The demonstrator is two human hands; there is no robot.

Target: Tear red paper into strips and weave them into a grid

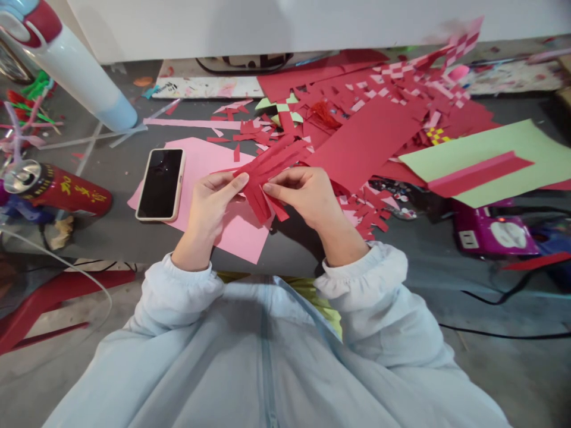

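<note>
Between my two hands are crossing red paper strips (256, 199), raised a little over the table. My left hand (214, 199) pinches them at the left, thumb on top. At the right, my right hand (303, 193) is closed with thumb and forefinger on the strips near where they cross. Several strip ends fan out toward the upper right, and others hang down between the hands. Beneath lies a sheet of pink paper (243, 244), with a phone (160, 184) resting on its left part, screen dark. A large red paper sheet (368, 142) lies just beyond my right hand.
A red drink can (75, 190) with a straw and a white bottle (84, 71) stand at the left. Red and pink paper scraps (366, 208) cover much of the table's right half. A light green sheet (504, 154) and a purple box (493, 232) lie farther right.
</note>
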